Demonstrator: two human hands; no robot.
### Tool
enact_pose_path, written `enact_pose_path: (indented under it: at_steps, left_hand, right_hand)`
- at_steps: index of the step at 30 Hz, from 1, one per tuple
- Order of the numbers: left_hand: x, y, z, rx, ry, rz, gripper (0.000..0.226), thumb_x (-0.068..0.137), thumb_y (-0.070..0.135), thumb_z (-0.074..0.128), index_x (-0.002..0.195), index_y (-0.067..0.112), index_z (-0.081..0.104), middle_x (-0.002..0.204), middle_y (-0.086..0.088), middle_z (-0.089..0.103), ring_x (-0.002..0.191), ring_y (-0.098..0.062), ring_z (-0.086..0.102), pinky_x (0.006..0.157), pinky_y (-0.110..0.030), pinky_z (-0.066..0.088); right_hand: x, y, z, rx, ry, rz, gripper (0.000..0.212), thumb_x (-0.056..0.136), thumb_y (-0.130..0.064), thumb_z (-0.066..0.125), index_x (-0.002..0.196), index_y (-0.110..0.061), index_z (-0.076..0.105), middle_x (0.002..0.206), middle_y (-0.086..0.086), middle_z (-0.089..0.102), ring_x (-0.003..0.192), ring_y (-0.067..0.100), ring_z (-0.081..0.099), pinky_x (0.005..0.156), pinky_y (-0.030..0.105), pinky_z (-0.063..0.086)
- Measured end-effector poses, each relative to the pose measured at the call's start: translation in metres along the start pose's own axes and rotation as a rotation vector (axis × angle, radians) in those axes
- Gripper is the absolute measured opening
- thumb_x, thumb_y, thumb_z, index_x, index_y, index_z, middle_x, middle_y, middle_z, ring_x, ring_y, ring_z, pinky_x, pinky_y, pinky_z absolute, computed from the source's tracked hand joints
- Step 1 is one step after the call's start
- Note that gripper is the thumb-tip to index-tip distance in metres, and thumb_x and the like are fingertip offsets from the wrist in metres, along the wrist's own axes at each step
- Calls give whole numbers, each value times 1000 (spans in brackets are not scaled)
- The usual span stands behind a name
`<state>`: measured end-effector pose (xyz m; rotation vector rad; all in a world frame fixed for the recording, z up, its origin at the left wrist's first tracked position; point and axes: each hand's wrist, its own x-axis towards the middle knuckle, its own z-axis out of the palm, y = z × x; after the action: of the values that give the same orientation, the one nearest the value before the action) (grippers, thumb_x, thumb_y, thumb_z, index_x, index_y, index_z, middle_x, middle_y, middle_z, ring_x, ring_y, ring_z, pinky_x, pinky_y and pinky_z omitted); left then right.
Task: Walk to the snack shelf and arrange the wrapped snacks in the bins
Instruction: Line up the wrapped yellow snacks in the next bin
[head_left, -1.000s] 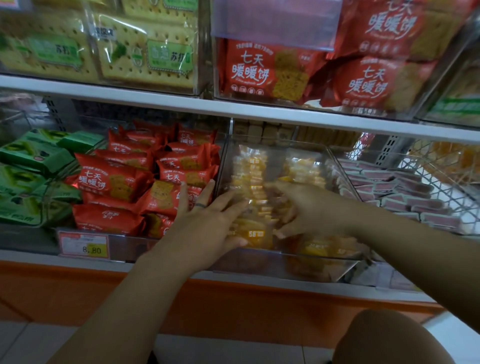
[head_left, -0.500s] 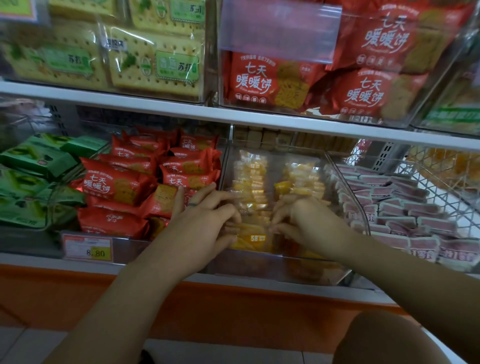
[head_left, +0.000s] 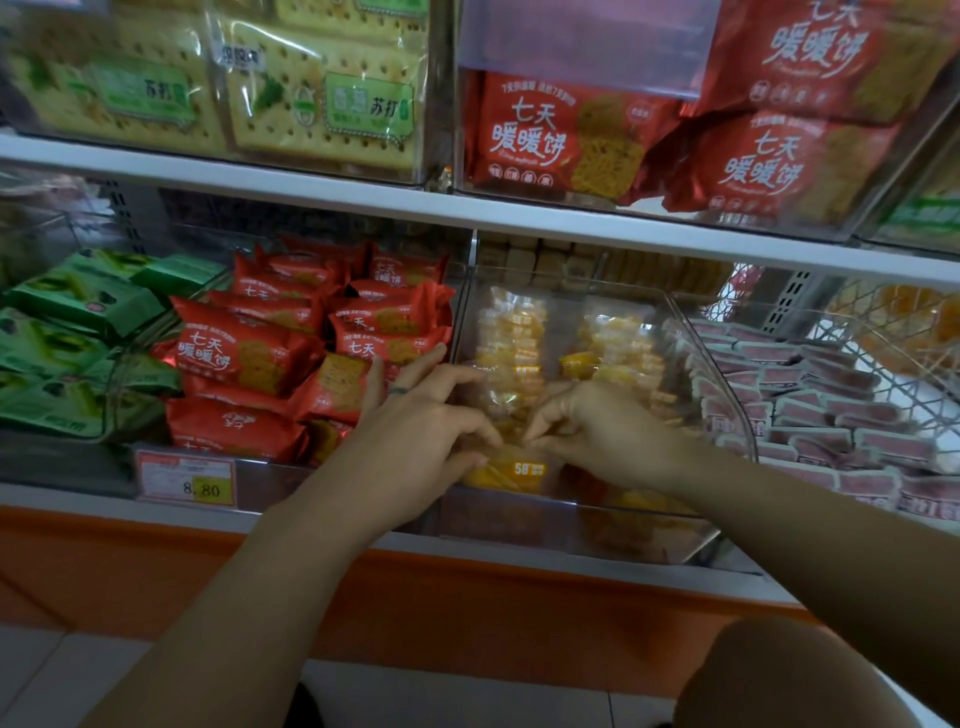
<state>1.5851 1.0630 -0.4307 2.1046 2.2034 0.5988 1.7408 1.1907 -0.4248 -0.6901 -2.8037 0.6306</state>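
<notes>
Left hand (head_left: 415, 441), right hand (head_left: 608, 436) converged, pinching crosswise packet (head_left: 511, 473).

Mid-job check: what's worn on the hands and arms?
Only a thin dark ring on a finger of the left hand. The right hand wears nothing. There are no gloves, and neither forearm shows a sleeve, watch or bracelet.

I can see a red-bordered price tag (head_left: 186, 482) at lower left, with 8.80 printed on its yellow patch. Beneath it runs an orange base panel (head_left: 156, 571), and under that I make out pale floor tiles (head_left: 457, 696). A translucent purple flap (head_left: 587, 47) hangs at the top.
</notes>
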Motion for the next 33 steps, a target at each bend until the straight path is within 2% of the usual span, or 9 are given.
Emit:
enact_pose_path:
  at_steps: [5,9,11,14,17,22,24,28,33]
  left_hand:
    - [-1,-1,-2,-11,-43,-39,39,86,41,61,123,47,51,152,19,14,143,-11,-10,112,-54,-15]
    - [-3,-4,-1,34,-88,-44,51,88,48,55,136,49,37,155,16,2,142,-13,-18,110,-57,-18]
    - [-4,-3,1,42,-98,-54,55,88,51,52,139,48,32,156,15,-4,142,-15,-21,109,-57,-19]
    - [-3,-1,3,89,-114,-74,60,89,54,50,143,46,24,156,13,-12,141,-17,-24,108,-59,-19]
    - [-3,-1,3,122,-135,-93,62,89,56,46,145,45,20,156,11,-17,141,-19,-26,108,-59,-19]
    - [-4,-5,5,179,-142,-134,69,88,61,43,148,37,17,154,8,-23,139,-21,-30,106,-59,-19]
    - [-4,-5,6,209,-145,-139,71,89,61,41,149,35,14,154,7,-25,139,-23,-31,106,-60,-18]
    - [-3,-4,8,231,-159,-142,68,90,61,38,149,37,13,152,8,-28,138,-24,-31,105,-61,-17]
    - [-2,-2,10,243,-190,-170,69,92,60,34,149,37,3,150,7,-33,137,-26,-34,105,-62,-19]
  right_hand:
    - [-4,-3,-23,159,-225,101,27,94,-28,49,91,-9,70,97,2,67,82,13,68,77,27,56]
    - [-11,-3,-44,717,225,270,20,97,-17,43,105,-14,61,109,12,65,92,23,65,76,26,55]
    - [-13,-1,-47,916,267,395,26,95,-10,47,119,-8,55,119,10,59,108,26,60,81,26,54]
    - [-20,1,-44,479,-67,393,59,88,-14,60,142,-13,34,130,-3,51,118,13,52,99,25,42]
    - [-18,-11,-41,82,-265,300,84,83,-29,67,149,-19,15,132,1,53,114,10,55,100,25,41]
    - [-14,-18,-46,53,-354,343,92,76,-40,72,148,-19,19,140,-1,47,113,5,51,98,20,38]
    - [-16,-23,-47,14,-365,347,88,74,-45,72,145,-18,27,136,1,51,118,11,51,104,28,39]
    - [-19,-34,-33,-259,-282,245,59,82,-42,65,129,-9,47,120,9,60,111,21,56,96,39,45]
    - [-19,-41,-6,-182,-193,169,47,89,-23,58,132,-14,42,124,4,54,105,11,48,71,14,30]
